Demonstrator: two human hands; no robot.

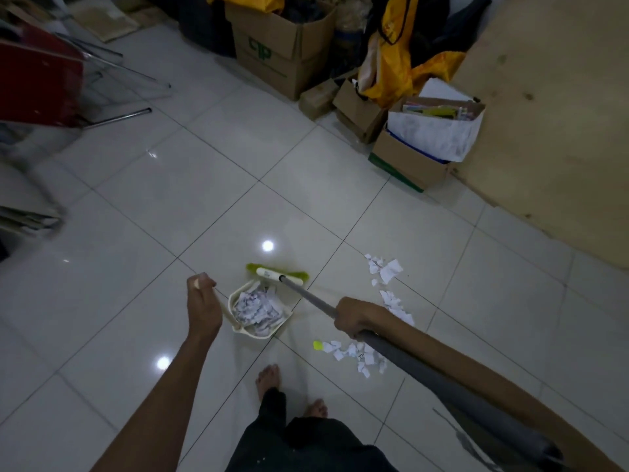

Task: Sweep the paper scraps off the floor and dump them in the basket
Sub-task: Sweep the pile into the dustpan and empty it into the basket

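At 6 o'clock, nearest, the person's dark trousers (306,444) are cut by the lower edge, and two bare feet (269,379) stand on the glossy white tiled floor (136,206). The long grey broom handle (306,294) leaves the picture at 5 o'clock, where it looks thick and blurred.

The right hand (354,318) is closed around this handle; its fingertips are hidden under the pole. The left hand (202,301), at 11 o'clock from the feet, makes a fist around the thin stem of the cream plastic dustpan (238,330). The stem is hard to make out.

Torn white paper scraps (258,308) fill the dustpan in a heap. More of them lie on the floor at 1 o'clock from the feet, partly covered by the right forearm and the pole, with a small yellow-green piece (317,345) beside them. The green-bristled broom head (277,272) is just beyond the dustpan, its bristles blurred.

At 12 o'clock, far, stands a large brown cardboard box with green letters (282,46), and beside it a crumpled yellow cloth (401,63). At 1 o'clock a smaller cardboard box with a white plastic bag (432,137) holds papers. A plywood sheet (544,131) fills 2 o'clock. At 10 o'clock a red object (41,80) is too blurred to identify. I cannot tell which thing is the basket.
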